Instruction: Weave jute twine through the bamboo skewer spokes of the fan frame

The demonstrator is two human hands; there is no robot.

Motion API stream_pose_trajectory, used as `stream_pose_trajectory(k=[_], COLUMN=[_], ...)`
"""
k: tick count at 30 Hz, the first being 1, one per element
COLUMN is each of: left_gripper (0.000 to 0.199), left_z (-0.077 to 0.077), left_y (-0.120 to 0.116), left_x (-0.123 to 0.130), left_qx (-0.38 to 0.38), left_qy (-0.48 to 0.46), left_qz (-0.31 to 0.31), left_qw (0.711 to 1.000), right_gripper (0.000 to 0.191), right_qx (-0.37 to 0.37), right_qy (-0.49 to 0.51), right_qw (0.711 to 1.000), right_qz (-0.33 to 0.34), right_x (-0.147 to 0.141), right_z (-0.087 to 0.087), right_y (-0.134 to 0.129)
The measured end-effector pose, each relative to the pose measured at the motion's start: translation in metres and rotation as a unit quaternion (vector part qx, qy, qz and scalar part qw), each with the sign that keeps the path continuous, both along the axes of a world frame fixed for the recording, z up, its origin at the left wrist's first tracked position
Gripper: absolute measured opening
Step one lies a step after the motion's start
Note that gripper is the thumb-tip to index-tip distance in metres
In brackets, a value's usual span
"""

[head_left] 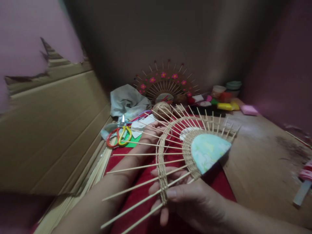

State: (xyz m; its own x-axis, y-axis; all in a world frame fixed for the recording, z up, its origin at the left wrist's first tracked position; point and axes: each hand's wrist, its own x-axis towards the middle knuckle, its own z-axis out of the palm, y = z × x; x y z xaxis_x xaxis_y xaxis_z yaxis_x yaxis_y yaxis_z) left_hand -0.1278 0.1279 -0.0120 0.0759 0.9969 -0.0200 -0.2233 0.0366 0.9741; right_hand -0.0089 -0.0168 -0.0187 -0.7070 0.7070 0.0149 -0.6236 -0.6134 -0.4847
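Single head-worn view, looking forward and down over both forearms, close range.

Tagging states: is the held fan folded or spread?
Spread: the held fan has its sticks splayed apart in a wide arc.

I get a dim view, a faint sheen on the worktop (258, 143), the dark backdrop (170, 32) smeared soft, and the edges stretched and blurred; the middle reads sharper.
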Motion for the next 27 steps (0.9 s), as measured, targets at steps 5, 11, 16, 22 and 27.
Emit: stream_pose_trajectory(k=[5, 11, 16, 22, 27], left_gripper=[0.015, 0.01, 0.008, 0.016, 0.021], left_z=[-0.007, -0.011, -0.018, -0.01, 0.018], left_y=[0.007, 0.01, 0.013, 0.029, 0.03], left_x=[-0.001, -0.007, -0.006, -0.033, -0.076], left_qx=[0.002, 0.008, 0.011, 0.038, 0.105], left_qy=[0.007, 0.007, 0.006, -0.011, -0.041], left_qz=[0.029, 0.033, 0.026, 0.092, 0.194], left_qw=[1.0, 0.999, 1.0, 0.995, 0.975], right_gripper=[0.033, 0.027, 0.029, 0.035, 0.028], right_qx=[-0.015, -0.007, -0.019, -0.025, -0.02], right_qy=[0.001, -0.027, -0.041, -0.034, -0.047], right_qw=[1.0, 1.0, 0.999, 0.999, 0.998], right_qz=[-0.004, -0.006, -0.005, -0.01, -0.025], right_x=[-0.001, -0.001, -0.001, -0.002, -0.002], right_z=[-0.003, -0.005, -0.004, -0.003, -0.002], right_y=[0.0, 0.0, 0.0, 0.001, 0.0])
